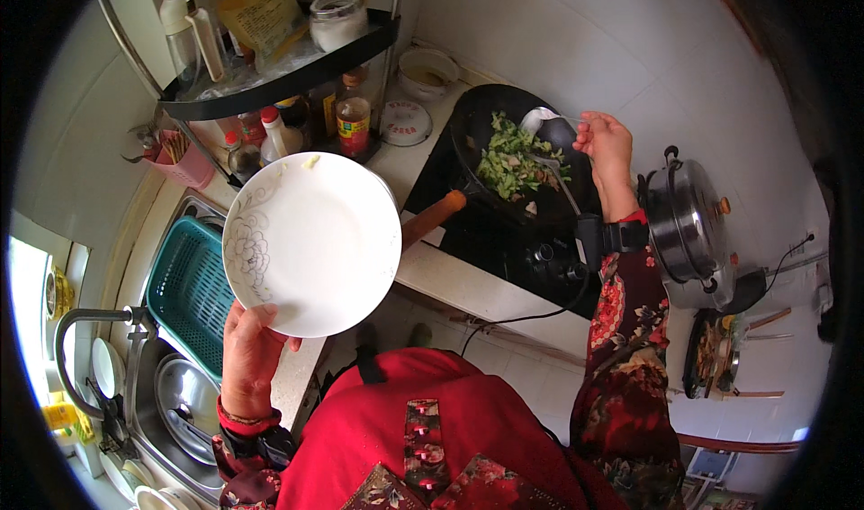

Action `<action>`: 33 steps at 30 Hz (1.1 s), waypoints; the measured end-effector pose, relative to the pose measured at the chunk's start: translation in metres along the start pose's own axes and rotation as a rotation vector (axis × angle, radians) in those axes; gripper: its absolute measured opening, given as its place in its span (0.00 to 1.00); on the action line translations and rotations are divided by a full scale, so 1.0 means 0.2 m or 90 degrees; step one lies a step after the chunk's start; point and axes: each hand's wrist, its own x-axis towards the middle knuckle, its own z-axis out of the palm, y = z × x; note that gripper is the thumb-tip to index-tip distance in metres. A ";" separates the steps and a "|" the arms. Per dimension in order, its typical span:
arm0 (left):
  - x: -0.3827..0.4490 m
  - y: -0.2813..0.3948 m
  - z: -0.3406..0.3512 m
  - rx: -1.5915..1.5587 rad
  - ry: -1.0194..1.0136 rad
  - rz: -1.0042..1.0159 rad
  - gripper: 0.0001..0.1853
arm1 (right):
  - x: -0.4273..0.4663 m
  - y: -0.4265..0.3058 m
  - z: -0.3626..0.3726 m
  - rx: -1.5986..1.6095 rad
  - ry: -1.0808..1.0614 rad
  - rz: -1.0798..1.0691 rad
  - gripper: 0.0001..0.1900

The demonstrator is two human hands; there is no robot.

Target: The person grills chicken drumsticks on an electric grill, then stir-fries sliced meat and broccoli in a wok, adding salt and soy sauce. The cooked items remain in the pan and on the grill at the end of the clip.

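Observation:
My left hand [251, 351] grips the lower rim of a round white plate [317, 247], thumb on its upper face. The plate has a grey flower pattern and a small food scrap near its far edge. Over the wok, my right hand [607, 149] pinches the thin handle of a spoon [538, 118] with a whitish bowl. Chopped green vegetables [509, 155] with bits of meat lie in the black wok [567, 132], whose wooden handle [435, 214] points towards the plate. A metal spatula [555, 170] rests among the food, partly hidden near my wrist.
The wok sits on a black cooktop [499, 247]. Right of it stands a steel steamer pot [685, 220]. At left are a teal basket [192, 274], a sink [142, 388] with a metal lid [192, 402], and a faucet [67, 334]. A rack [283, 88] carries jars, with sauce bottles [353, 122] below.

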 end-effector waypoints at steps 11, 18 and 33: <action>-0.02 -0.04 0.04 -0.006 -0.006 -0.017 0.20 | 0.01 0.14 -0.08 0.181 -0.009 0.109 0.08; -0.09 -0.03 0.03 -0.038 -0.037 -0.028 0.20 | -0.02 -0.31 0.30 0.296 -0.207 0.036 0.08; -0.29 -0.04 -0.17 -0.068 0.008 0.031 0.18 | 0.00 -0.69 1.27 0.068 -0.388 -0.102 0.12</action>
